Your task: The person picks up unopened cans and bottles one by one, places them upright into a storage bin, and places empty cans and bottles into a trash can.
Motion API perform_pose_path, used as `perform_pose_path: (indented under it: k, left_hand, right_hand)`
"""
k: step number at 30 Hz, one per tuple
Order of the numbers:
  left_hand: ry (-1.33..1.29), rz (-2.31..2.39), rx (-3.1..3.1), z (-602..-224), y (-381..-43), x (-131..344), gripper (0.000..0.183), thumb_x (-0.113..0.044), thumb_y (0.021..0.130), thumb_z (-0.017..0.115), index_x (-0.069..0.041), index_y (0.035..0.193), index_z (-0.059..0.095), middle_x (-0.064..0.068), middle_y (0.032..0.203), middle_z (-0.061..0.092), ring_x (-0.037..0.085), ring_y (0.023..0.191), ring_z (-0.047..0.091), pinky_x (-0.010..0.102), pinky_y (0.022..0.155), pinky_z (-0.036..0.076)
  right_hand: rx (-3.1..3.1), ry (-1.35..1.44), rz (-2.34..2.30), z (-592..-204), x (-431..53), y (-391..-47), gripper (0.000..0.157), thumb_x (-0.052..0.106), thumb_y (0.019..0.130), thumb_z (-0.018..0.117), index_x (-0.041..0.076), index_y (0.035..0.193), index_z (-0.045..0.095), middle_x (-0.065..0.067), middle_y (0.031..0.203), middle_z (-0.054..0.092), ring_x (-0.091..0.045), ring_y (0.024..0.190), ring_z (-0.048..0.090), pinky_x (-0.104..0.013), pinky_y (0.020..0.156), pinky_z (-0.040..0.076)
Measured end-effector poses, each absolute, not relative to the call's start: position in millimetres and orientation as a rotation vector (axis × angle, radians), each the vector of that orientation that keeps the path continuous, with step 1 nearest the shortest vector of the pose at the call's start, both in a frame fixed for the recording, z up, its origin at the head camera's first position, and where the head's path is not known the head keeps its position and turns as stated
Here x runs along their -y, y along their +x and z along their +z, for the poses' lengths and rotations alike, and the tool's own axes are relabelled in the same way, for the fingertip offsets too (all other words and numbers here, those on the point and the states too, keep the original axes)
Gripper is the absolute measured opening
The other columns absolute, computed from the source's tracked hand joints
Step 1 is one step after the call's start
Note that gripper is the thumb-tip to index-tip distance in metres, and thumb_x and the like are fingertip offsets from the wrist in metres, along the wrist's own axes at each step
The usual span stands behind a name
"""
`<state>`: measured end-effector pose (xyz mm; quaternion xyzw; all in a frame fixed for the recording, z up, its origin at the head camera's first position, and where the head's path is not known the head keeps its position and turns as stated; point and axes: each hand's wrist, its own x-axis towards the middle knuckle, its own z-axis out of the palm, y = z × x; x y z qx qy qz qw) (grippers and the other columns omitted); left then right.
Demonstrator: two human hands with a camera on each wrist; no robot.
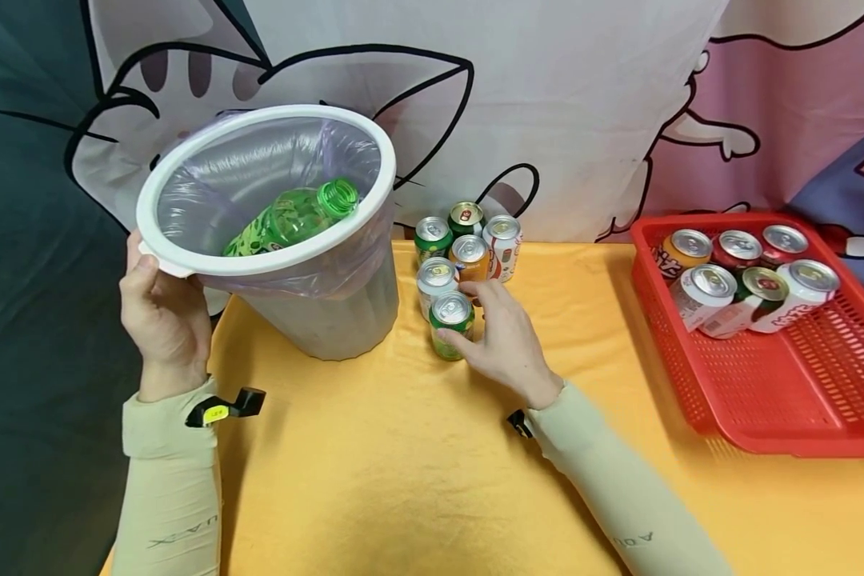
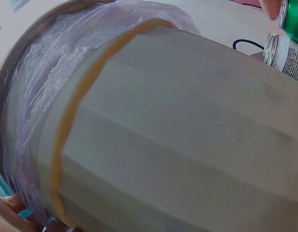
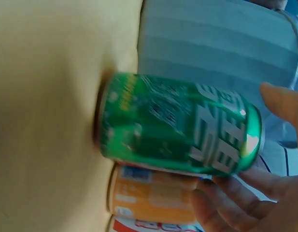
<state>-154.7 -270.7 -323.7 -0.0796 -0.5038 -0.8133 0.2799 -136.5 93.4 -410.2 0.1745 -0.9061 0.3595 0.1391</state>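
Note:
My left hand grips the white rim of a grey trash bin, which tilts toward me and is lined with a thin purple bag. Inside the bin lies a green plastic bottle. On the yellow cloth, my right hand reaches around a green can at the front of a can cluster. Its thumb stands apart from the can in the right wrist view, and its other fingers spread along the far side. Behind stand an orange can, a white-and-red can and several others.
At the right, a red plastic basket holds several upright cans in its back part. A printed cloth hangs behind the table. A dark green curtain hangs at the left.

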Motion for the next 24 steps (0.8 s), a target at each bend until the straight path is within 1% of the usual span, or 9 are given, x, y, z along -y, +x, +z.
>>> perform_pose_path:
  k: [7,12,18,24]
  left_hand:
    - [-0.200,-2.170,1.366,-324,-154,270,0.056,-0.027,0.088,0.050,-0.006,0.140,0.058,0.010,0.132,0.057,0.021,0.125,0.047,0.038,0.105,0.029]
    - [-0.193,-2.174,1.347,-323,-153,271,0.056,-0.026,0.088,0.050,-0.005,0.139,0.058,0.011,0.130,0.057,0.021,0.125,0.048,0.037,0.106,0.028]
    - [-0.190,-2.176,1.338,-323,-153,271,0.056,-0.025,0.088,0.050,-0.005,0.139,0.059,0.011,0.131,0.058,0.021,0.125,0.048,0.038,0.108,0.027]
    - [-0.203,-2.162,1.358,-325,-154,271,0.056,-0.027,0.088,0.051,-0.005,0.139,0.059,0.011,0.131,0.057,0.022,0.125,0.048,0.039,0.107,0.027]
  right_hand:
    - [2.613,0.463,1.019,-422,-86,-137,0.073,0.042,0.080,0.088,0.006,0.136,0.058,-0.009,0.117,0.061,-0.024,0.099,0.062,-0.044,0.084,0.054]
    - [2.638,0.447,1.050,-428,-82,-140,0.070,0.042,0.081,0.087,0.008,0.135,0.057,-0.007,0.117,0.061,-0.022,0.099,0.062,-0.043,0.084,0.053]
    - [2.661,0.440,1.069,-431,-84,-142,0.069,0.042,0.082,0.085,0.010,0.135,0.055,-0.006,0.121,0.063,-0.022,0.102,0.063,-0.043,0.085,0.053]
    - [2.679,0.454,1.069,-434,-87,-142,0.070,0.047,0.085,0.082,0.011,0.136,0.053,-0.007,0.124,0.062,-0.023,0.105,0.063,-0.044,0.088,0.054]
